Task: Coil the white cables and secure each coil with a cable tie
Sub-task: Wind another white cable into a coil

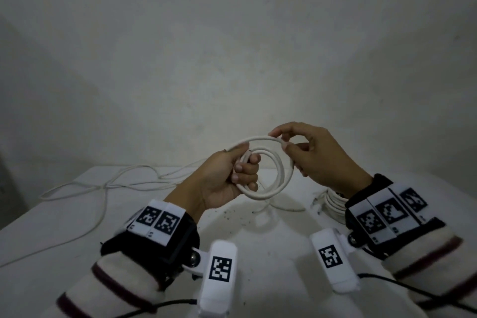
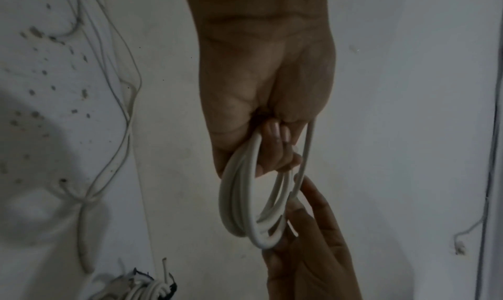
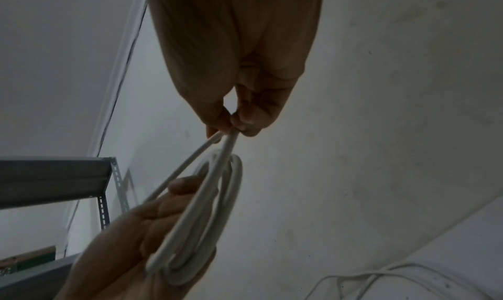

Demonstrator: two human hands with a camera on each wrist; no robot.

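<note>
The left hand (image 1: 227,178) clasps the white coil (image 1: 268,175); the right hand (image 1: 315,152) pinches its top loop. A second coil (image 1: 335,201) lies half hidden behind the right wrist.

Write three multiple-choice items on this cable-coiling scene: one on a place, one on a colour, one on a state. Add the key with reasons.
1. Where is the coil being worked on?
A. flat on the table
B. in the air between both hands
C. on the metal shelf

2. What colour is the loose cable on the table?
A. black
B. white
C. red

3. What is the right hand doing?
A. pinching the cable's outer loop
B. resting open on the table
C. holding a cable tie

Key: B, the left hand grips the coil above the table; B, it lies pale on the far left; A, thumb and fingertip close on the top strand.
</note>
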